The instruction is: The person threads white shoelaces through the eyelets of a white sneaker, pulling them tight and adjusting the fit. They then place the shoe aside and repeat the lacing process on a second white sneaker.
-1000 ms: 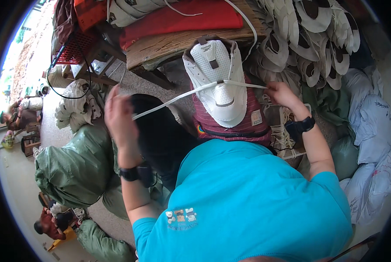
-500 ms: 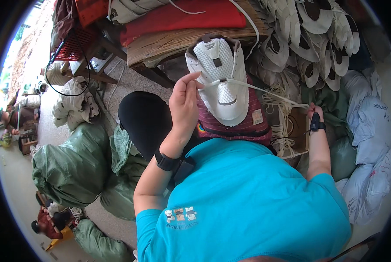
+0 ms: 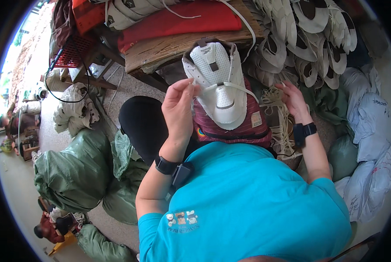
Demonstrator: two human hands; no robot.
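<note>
Pinching the white lace (image 3: 243,88) at the left edge of the white shoe upper (image 3: 209,107), the left hand (image 3: 177,109) has its fingers closed on that strand. The shoe upper lies directly in front of the person, its toe toward the turquoise shirt (image 3: 256,196) and its open heel end away from it. The lace crosses the tongue of the shoe upper through a small dark loop, and its other length droops past the right edge. The right hand (image 3: 295,105) is raised to the right of the shoe upper, its fingers loosely parted, released and apart from the lace.

Under the shoe upper is a maroon striped cloth (image 3: 260,133), and just to its right hangs a tangle of cream laces (image 3: 285,133). Beyond the shoe upper stands a wooden worktop (image 3: 145,58) with a folded red cloth (image 3: 182,26) on it. Stacked pale uppers (image 3: 311,48) fill the space beyond and to the right of the shoe upper; white sacks (image 3: 372,126) lie farther to its right. Well to its left sits a bulging green sack (image 3: 73,170), and behind that, toward the lower corner, is a co-worker in a dark red top (image 3: 51,230).
</note>
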